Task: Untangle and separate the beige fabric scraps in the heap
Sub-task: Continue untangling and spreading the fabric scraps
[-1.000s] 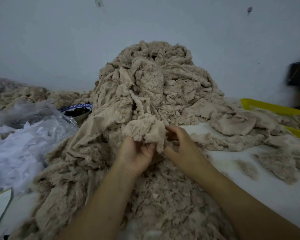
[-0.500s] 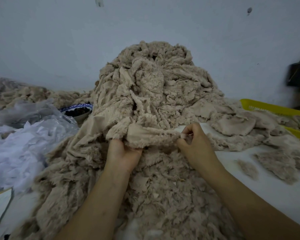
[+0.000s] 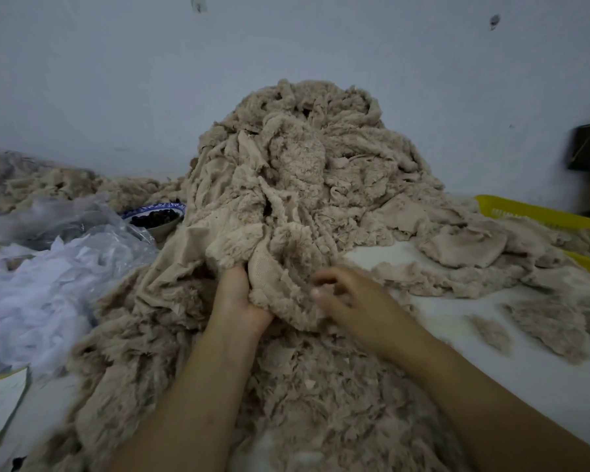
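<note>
Low on the heap [image 3: 304,182] | left fingers [image 3: 235,274] clutch scrap [image 3: 273,267] | right fingers [image 3: 324,275] beside it, grip unclear

Nothing readable showed: no words, labels, brands, numbers or signs. The blue pattern on the rim of the bowl [image 3: 157,218], up and to the left of the left hand [image 3: 239,301], was too blurred to tell as lettering.
</note>
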### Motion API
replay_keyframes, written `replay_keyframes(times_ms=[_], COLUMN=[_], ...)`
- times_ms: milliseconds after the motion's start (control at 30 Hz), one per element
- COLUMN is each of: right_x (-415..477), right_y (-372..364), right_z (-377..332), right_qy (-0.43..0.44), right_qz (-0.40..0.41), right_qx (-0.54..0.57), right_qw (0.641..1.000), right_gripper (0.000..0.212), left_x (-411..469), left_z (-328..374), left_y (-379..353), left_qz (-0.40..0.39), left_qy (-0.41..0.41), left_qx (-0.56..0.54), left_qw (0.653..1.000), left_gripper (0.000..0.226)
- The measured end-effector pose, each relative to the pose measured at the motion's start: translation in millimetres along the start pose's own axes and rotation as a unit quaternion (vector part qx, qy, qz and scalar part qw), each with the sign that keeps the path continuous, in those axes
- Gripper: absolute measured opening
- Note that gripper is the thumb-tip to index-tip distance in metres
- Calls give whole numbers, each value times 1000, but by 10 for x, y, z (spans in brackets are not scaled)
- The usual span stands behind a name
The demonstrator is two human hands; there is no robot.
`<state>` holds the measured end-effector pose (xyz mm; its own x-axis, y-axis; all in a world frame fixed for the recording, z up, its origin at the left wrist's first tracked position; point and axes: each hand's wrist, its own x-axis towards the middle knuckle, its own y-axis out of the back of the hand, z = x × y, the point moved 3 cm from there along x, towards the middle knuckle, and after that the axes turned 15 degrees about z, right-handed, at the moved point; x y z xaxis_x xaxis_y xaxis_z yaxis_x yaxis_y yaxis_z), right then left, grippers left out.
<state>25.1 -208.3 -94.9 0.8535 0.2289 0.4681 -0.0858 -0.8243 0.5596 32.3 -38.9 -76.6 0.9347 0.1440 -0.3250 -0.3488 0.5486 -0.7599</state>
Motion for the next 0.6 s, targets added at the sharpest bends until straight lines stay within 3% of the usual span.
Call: replay_keyframes(times_ms=[67, 100, 167, 200, 300, 433, 500, 567, 600], right_x=[-16, -16, 23, 53, 120, 82, 63, 53, 51], right_y=[-89, -97, -26, 43, 222, 288, 263, 245, 240], right_z=[35, 57, 97, 120, 198, 192, 141, 119, 117], right_qy=[52, 76, 42, -3, -132, -260, -306, -331, -339], right_qz=[-52, -52, -2, 38, 134, 169, 163, 159, 159], right_qx=[-91, -123, -143, -130, -19, 171, 262, 266, 245], right_qw=[993, 988, 989, 991, 982, 935, 901, 891, 894], right_gripper=[48, 40, 18, 9, 15, 27, 39, 45, 48], left_x=[-1, 12, 34, 57, 101, 43, 5, -69, -117], left_z=[15, 38, 96, 116, 125, 84, 91, 62, 33], left_y=[1, 16, 50, 78, 127, 109, 102, 51, 13], left_qz=[0, 5, 21, 38, 94, 132, 161, 137, 103], left_qy=[-14, -14, -5, -4, -5, -84, -209, -327, -356], left_qx=[-1, -9, -19, -16, 12, 124, 304, 464, 494], left_qw=[1000, 1000, 1000, 999, 995, 980, 915, 812, 787], left_gripper=[47, 49, 49, 49, 48, 21, 22, 25, 28])
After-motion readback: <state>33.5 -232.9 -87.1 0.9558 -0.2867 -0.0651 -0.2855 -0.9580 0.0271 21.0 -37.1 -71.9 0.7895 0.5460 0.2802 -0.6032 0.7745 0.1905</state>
